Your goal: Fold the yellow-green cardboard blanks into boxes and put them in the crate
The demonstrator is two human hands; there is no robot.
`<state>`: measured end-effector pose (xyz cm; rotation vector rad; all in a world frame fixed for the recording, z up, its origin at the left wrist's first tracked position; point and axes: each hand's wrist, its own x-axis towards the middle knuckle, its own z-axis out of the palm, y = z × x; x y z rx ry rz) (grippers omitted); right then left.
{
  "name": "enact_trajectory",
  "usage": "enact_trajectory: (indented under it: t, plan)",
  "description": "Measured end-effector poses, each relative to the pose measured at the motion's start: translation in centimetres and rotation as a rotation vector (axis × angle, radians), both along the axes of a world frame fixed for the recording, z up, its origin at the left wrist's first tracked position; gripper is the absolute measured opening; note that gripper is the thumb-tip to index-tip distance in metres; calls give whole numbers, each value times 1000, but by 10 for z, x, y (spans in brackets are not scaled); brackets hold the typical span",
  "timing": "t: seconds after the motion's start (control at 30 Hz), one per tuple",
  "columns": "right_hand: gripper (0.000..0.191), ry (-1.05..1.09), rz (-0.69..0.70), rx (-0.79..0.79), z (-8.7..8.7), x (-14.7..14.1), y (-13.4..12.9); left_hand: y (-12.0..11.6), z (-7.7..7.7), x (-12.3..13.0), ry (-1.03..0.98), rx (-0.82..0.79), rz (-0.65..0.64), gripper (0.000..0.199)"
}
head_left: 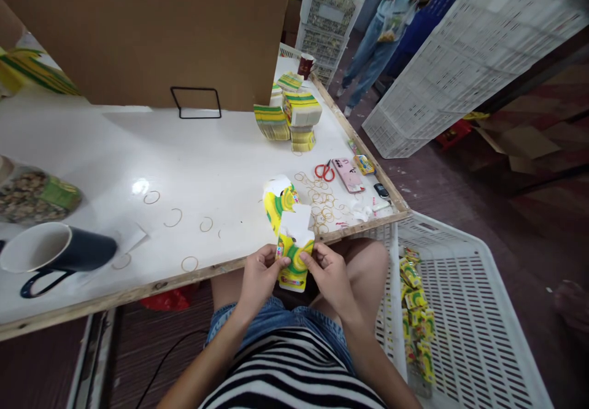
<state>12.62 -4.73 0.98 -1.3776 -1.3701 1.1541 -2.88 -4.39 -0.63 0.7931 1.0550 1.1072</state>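
Between my two hands, over the table's front edge, is a yellow and green printed carton [293, 254] with its white top flap standing up. My left hand [263, 273] pinches its left side, thumb on the front. My right hand [332, 274] grips the right side, its thumb pressed on the printed face. Just behind it on the table lies another yellow and green carton piece [274, 203], partly covered by the held one. Several stacks of flat cartons [299, 111] stand farther back on the right.
Rubber bands [322, 197], red scissors [324, 171] and a pink phone [348, 175] lie to the right. At left are a dark mug [87, 251] and a jar [32, 191]. A white crate [473, 274] holding small yellow packs stands at right. Beyond, a person [377, 35] stands near stacked crates [469, 47].
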Motion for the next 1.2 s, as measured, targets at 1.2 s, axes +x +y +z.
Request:
enact_trajectory:
  t: [1.2]
  plan:
    - [35,-121,289,64,20,31,-7,-19,21,-18,-155,68,-498,33]
